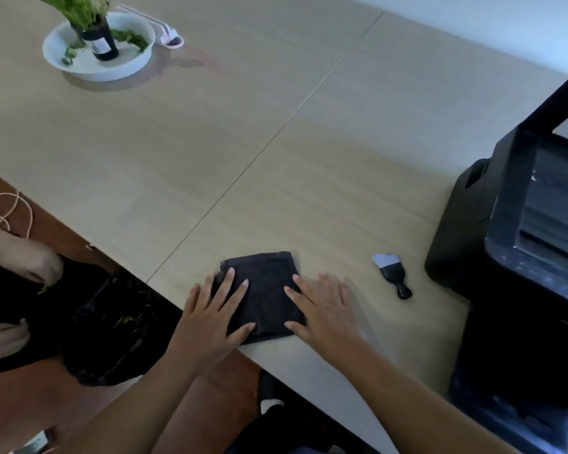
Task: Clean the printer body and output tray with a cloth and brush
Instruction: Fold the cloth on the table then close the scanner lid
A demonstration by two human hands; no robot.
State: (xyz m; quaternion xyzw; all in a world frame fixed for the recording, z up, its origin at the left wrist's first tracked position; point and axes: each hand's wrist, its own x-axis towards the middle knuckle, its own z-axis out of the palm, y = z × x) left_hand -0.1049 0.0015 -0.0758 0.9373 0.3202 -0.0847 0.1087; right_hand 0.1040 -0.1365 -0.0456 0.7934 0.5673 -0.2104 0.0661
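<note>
I am pressing my left hand [210,317] and right hand [322,314], both flat and gripping nothing, onto the folded dark cloth [263,294] at the table [276,158] edge. The brush [392,275] is lying untouched beside it (bristles away from me), and the dusty black printer [522,224] is waiting at right, so cleaning looks unstarted.

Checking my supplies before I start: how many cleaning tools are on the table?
2. A folded dark cloth lies at the near edge under both hands; a small brush lies to its right, beside the printer. None seem hidden.
</note>
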